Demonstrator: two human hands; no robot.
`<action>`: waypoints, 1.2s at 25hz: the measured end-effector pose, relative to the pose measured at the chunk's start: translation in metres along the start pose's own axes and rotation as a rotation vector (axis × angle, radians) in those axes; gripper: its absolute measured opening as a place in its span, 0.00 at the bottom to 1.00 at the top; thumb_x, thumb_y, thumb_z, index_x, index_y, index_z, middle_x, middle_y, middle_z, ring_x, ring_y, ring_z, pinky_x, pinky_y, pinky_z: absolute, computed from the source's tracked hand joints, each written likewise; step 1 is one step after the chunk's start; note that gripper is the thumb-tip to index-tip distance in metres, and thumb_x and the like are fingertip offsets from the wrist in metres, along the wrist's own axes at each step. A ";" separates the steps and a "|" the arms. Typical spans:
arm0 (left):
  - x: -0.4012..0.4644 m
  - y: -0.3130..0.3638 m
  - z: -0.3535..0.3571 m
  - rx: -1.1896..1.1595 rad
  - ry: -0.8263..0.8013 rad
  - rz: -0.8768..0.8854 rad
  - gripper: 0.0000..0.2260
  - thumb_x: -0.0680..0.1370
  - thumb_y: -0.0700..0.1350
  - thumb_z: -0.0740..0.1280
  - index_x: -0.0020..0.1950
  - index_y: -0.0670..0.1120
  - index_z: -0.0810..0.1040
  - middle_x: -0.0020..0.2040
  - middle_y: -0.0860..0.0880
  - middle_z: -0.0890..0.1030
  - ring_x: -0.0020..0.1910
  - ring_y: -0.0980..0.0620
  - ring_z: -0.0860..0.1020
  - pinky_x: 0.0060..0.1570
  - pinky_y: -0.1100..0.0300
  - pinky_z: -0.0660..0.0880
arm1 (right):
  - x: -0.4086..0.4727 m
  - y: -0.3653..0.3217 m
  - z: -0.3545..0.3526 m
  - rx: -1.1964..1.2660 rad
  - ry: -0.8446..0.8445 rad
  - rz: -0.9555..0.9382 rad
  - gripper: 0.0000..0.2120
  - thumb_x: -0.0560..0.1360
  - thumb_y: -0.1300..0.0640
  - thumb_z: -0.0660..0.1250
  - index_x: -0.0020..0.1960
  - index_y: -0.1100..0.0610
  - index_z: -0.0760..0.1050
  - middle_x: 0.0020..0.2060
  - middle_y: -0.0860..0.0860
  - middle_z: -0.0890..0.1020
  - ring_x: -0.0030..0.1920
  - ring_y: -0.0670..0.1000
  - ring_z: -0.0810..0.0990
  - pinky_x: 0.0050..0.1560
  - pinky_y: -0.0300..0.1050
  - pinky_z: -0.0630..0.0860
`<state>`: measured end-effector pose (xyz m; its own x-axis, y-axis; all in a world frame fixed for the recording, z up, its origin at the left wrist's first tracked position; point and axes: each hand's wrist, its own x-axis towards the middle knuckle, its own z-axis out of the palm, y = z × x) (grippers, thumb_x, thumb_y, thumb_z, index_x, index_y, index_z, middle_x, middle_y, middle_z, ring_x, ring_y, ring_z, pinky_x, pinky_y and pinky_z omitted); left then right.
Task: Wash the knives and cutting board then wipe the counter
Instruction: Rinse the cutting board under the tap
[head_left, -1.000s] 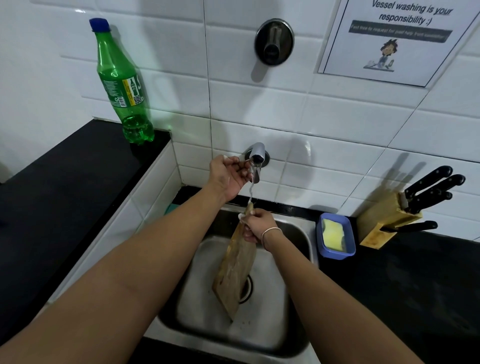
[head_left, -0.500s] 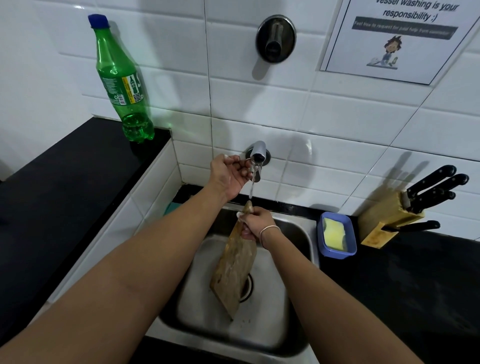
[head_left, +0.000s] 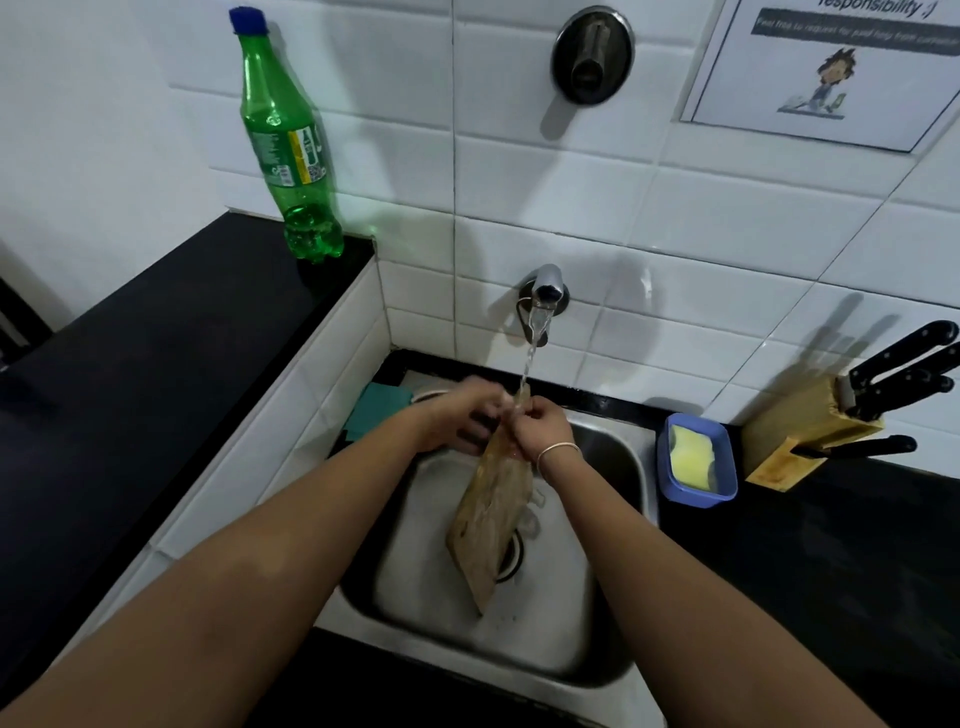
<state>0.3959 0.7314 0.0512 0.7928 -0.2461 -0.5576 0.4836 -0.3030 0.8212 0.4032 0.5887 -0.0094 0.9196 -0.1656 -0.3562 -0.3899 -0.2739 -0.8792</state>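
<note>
**Cutting board under running tap, both hands at its top end**

Item: wooden cutting board (head_left: 493, 512), held upright and tilted over the steel sink (head_left: 610, 467), lower corner down near the drain. Water from the wall tap (head_left: 545, 288) falls on its top end.

Your right hand (head_left: 540, 428) has its fingers curled round the board's top end. Your left hand (head_left: 462, 418) is at the same end, blurred; you cannot tell whether its fingers pinch the board or merely touch it.

Knives (head_left: 904, 371) sit in the wooden block (head_left: 795, 421) on the black counter (head_left: 831, 561), right of the sink. Between them: blue tray (head_left: 670, 467) with yellow sponge (head_left: 691, 457). Green bottle (head_left: 288, 140) stands far left.
</note>
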 end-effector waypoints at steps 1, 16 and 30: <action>-0.008 -0.012 0.000 0.189 -0.129 -0.103 0.18 0.73 0.54 0.68 0.61 0.51 0.73 0.52 0.49 0.78 0.47 0.48 0.79 0.52 0.50 0.77 | -0.003 0.001 0.000 -0.018 0.021 -0.026 0.11 0.73 0.53 0.72 0.36 0.53 0.73 0.34 0.56 0.80 0.37 0.59 0.81 0.43 0.57 0.83; -0.029 -0.051 0.027 0.365 0.119 0.002 0.13 0.79 0.52 0.65 0.54 0.44 0.82 0.49 0.42 0.84 0.47 0.43 0.84 0.52 0.45 0.82 | -0.054 0.012 -0.006 -0.013 0.045 -0.220 0.09 0.74 0.63 0.67 0.48 0.51 0.80 0.48 0.49 0.83 0.53 0.52 0.81 0.58 0.40 0.74; -0.070 -0.052 -0.007 0.003 0.056 0.200 0.07 0.82 0.43 0.65 0.57 0.44 0.80 0.51 0.46 0.83 0.46 0.53 0.84 0.44 0.61 0.81 | -0.028 0.051 0.004 -0.345 0.064 -0.239 0.29 0.84 0.43 0.43 0.81 0.52 0.41 0.80 0.53 0.40 0.79 0.57 0.40 0.78 0.54 0.41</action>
<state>0.3175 0.7711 0.0482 0.8922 -0.2505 -0.3759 0.3133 -0.2562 0.9144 0.3575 0.5833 -0.0457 0.9855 -0.1145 -0.1249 -0.1690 -0.6109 -0.7734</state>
